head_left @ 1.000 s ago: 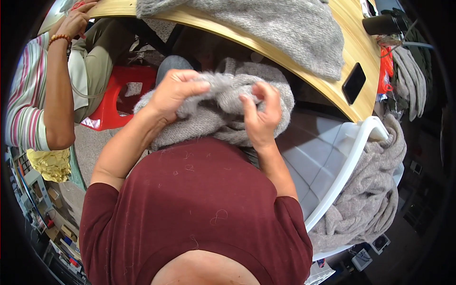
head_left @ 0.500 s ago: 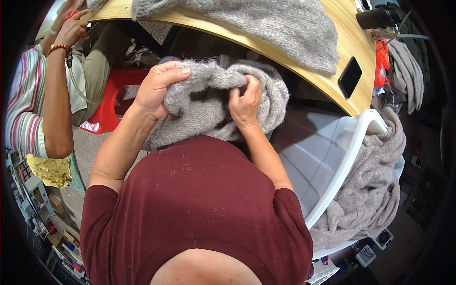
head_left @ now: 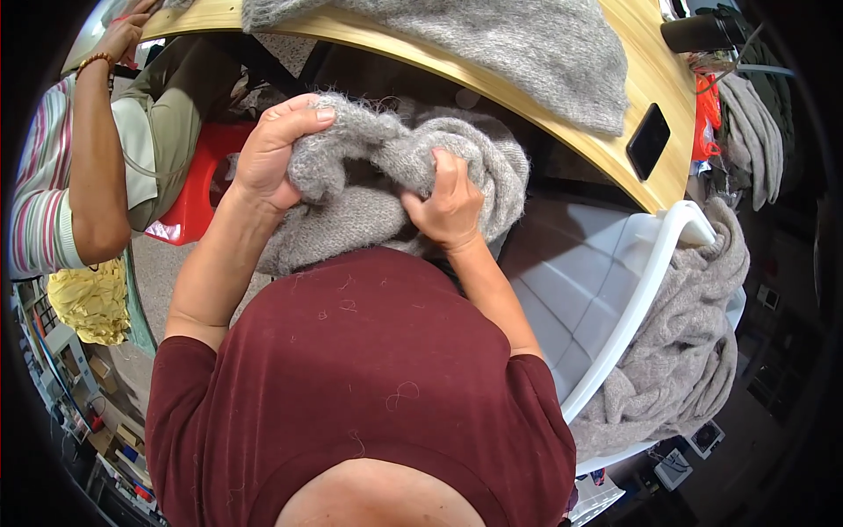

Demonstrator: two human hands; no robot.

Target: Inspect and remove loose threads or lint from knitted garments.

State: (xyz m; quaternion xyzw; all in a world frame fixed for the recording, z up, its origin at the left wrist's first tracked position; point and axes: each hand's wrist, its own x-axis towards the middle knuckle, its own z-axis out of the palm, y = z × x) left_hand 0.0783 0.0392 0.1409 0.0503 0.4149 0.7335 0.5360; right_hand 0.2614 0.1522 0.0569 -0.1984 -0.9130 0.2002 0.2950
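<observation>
Wooden table (head_left: 669, 77) curves from 11 to 2 o'clock; pale grey cloth (head_left: 492, 44) spread on it at 12, black phone (head_left: 648, 142) at 2. Co-worker (head_left: 44, 202), striped sleeve, between 9 and 10, near red stool (head_left: 195, 186). White tub (head_left: 571, 285) at 4, knitwear (head_left: 680, 338) heaped in it. Grey knit bundle (head_left: 338, 224) bunched on wearer's lap, toward 12. Left hand (head_left: 270, 156), at 10, clamped on its fuzzy edge; right hand (head_left: 450, 206), near 12, gripping a thick fold. Hands apart.

The fuzzy grey knit (head_left: 351, 217) is bunched in folds near the table (head_left: 652, 61).
</observation>
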